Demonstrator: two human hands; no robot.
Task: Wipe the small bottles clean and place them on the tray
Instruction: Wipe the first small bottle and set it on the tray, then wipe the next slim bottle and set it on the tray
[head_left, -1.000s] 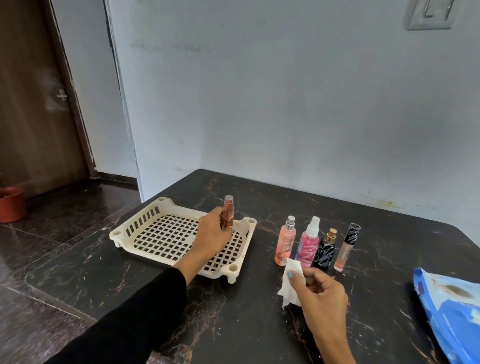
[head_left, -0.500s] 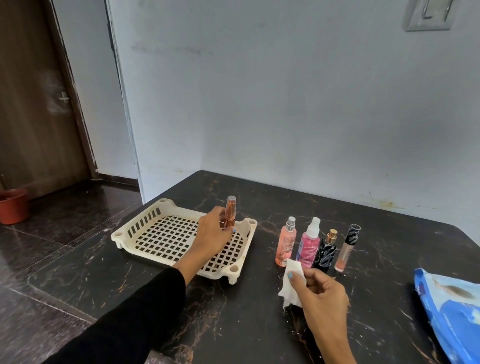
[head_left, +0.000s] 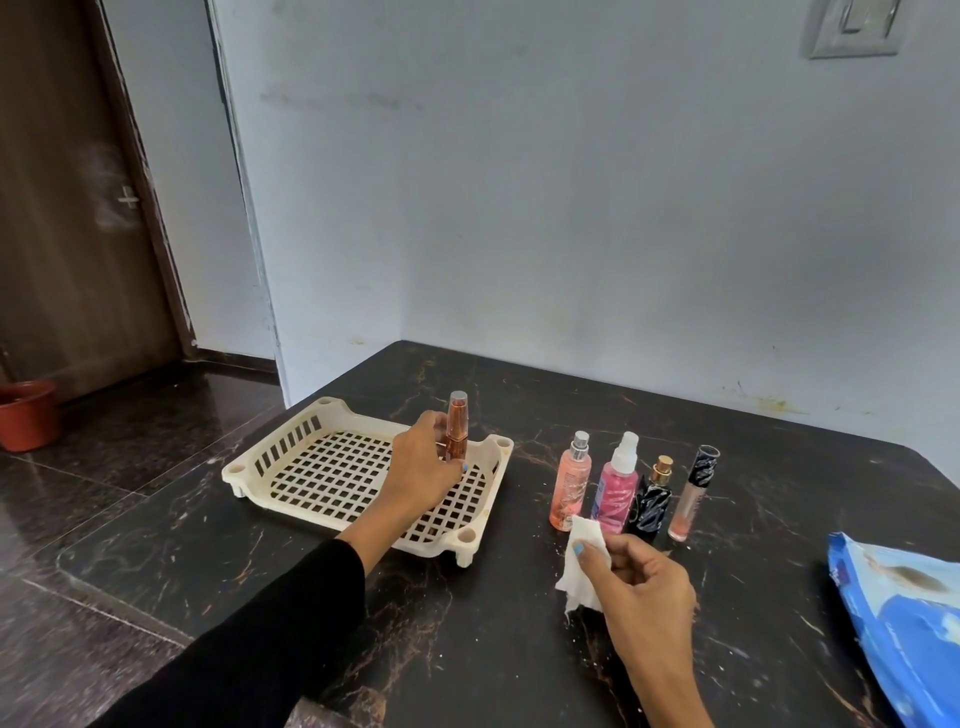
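Gripping copper bottle (head_left: 456, 427) upright over tray (head_left: 291, 444), left hand (head_left: 423, 475), right hand (head_left: 641, 587) pinching wipe (head_left: 581, 564)

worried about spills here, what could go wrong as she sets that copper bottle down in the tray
1. The copper bottle is tall and narrow, and the tray floor is an open grid; its base may catch a hole and tip once the left hand lets go.
2. The four bottles on the table stand close together in a row; the right hand, holding the wipe just in front, could knock one into the others.
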